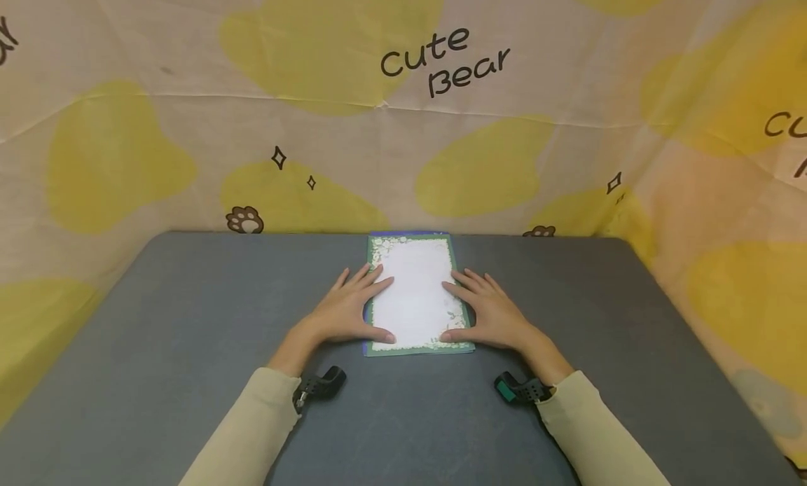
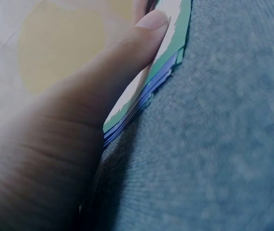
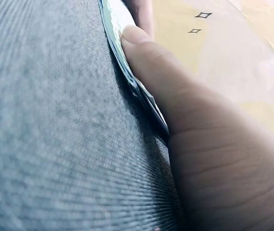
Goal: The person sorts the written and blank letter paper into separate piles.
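Head view first: we are seeing a stack of paper (image 1: 412,297) lying flat in the middle of the grey table (image 1: 403,423), its top end reaching the far edge. Its top sheet is showing a white centre inside a leafy green border, and purple edges are peeking out at the top and along the lower left. We are resting our left hand (image 1: 345,311) on the stack's left side and our right hand (image 1: 498,316) on its right side, fingers straight and spread, thumbs lying on the lower part of the top sheet; neither hand is clenching. Left wrist view: we are seeing the thumb touching the paper near its edge, with green and purple layers sitting unevenly below. Right wrist view: we are seeing the other thumb touching the paper, the layered edges parting slightly beneath. We are wearing pale sleeves (image 1: 242,430) and a dark band (image 1: 324,383) at each wrist. Behind the table, a cream cloth (image 1: 479,157) with yellow patches is bearing the words "Cute Bear".
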Demonstrator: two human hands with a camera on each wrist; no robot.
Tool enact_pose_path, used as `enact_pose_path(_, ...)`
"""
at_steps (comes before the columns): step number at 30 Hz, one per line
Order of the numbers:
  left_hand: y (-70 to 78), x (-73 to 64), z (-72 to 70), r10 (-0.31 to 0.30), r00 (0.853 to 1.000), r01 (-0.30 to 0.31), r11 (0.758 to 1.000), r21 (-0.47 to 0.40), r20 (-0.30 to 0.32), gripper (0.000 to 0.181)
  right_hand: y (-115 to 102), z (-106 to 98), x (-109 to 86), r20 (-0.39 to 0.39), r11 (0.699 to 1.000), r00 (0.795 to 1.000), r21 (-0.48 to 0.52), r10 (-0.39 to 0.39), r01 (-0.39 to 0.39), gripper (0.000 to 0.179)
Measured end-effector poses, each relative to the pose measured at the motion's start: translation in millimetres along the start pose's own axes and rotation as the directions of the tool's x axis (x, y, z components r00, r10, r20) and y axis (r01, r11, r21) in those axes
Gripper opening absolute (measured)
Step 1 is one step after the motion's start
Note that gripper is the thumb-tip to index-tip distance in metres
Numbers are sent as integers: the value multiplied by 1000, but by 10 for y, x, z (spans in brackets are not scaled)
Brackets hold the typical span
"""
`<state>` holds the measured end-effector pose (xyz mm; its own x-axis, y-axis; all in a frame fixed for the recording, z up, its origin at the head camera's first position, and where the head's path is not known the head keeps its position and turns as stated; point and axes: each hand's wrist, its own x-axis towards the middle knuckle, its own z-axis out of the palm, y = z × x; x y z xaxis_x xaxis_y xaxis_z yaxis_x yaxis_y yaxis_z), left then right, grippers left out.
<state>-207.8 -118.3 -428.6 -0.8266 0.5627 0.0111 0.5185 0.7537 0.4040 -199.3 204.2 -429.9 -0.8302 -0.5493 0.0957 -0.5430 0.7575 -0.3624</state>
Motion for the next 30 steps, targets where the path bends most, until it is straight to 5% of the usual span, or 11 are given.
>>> enact_pose_path(10,-16,7,13,-5,1000,5,1000,-5,1,108,6,14,-7,-13,999,1000,28,21,-21,86)
enact_pose_path(30,23,0,-25,-7,1000,6,999,34,29,111,20,-61,-44,79,999,996,-35,32,-29,87)
